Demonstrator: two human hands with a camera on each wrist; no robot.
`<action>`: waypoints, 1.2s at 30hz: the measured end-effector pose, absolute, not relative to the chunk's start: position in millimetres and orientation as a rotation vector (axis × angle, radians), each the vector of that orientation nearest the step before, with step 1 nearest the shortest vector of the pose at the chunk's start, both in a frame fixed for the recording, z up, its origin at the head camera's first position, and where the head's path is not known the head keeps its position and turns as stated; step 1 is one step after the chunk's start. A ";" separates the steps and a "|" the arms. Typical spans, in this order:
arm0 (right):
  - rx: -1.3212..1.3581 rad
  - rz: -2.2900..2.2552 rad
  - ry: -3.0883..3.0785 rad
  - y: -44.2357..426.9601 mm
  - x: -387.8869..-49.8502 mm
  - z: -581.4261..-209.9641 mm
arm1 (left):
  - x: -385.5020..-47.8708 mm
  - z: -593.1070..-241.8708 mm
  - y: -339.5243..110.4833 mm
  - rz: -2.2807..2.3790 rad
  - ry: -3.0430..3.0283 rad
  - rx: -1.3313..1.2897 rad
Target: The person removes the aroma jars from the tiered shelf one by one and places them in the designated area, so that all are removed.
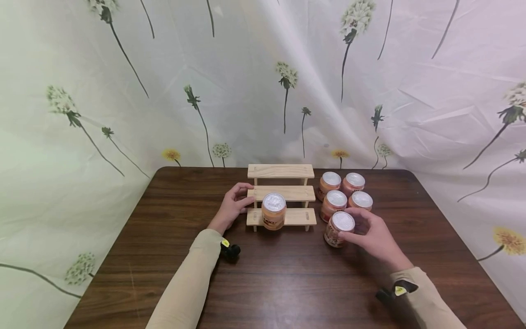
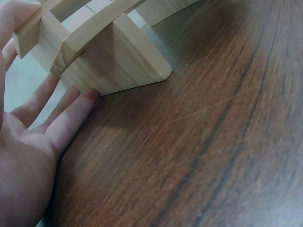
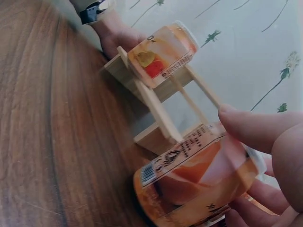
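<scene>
A small three-tier wooden shelf (image 1: 281, 193) stands near the table's far edge. My left hand (image 1: 232, 205) is at its left end, thumb and fingers holding the end of the middle tier; in the left wrist view several fingertips touch the side panel (image 2: 128, 56). On the lowest tier stands one fruit can (image 1: 274, 212) with a silvery lid and orange label. My right hand (image 1: 376, 237) grips another fruit can (image 1: 339, 229) between thumb and fingers, right of the shelf. Whether that can's base touches the table, I cannot tell.
Several more fruit cans (image 1: 336, 201) stand grouped right of the shelf, just behind the held one. The dark wooden table (image 1: 287, 283) reaches back to a white cloth (image 1: 246, 91) printed with dandelions.
</scene>
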State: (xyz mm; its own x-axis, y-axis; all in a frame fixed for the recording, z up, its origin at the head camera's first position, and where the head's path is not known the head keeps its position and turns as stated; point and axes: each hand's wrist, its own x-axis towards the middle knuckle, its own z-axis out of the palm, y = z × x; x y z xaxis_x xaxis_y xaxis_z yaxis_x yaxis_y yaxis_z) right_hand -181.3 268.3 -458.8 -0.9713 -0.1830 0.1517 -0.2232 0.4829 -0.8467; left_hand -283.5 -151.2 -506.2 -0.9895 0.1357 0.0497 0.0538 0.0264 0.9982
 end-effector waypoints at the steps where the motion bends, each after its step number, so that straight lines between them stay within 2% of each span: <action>1: 0.372 1.528 -2.662 268.0 -181.0 -457.0 | -283.9 -506.5 -151.4 2.141 2.210 0.205; 9: 0.483 1.405 -2.465 256.2 -179.9 -440.4 | -285.9 -508.1 -154.1 2.132 2.215 0.210; 18: 0.641 1.519 -2.384 218.1 -180.5 -423.0 | -285.8 -505.8 -153.1 2.131 2.211 0.213; 29: 0.786 1.611 -2.474 166.6 -189.7 -433.3 | -283.8 -504.8 -151.6 2.127 2.225 0.212; 36: 0.753 1.654 -2.510 142.7 -202.9 -440.8 | -283.4 -506.6 -151.4 2.142 2.211 0.214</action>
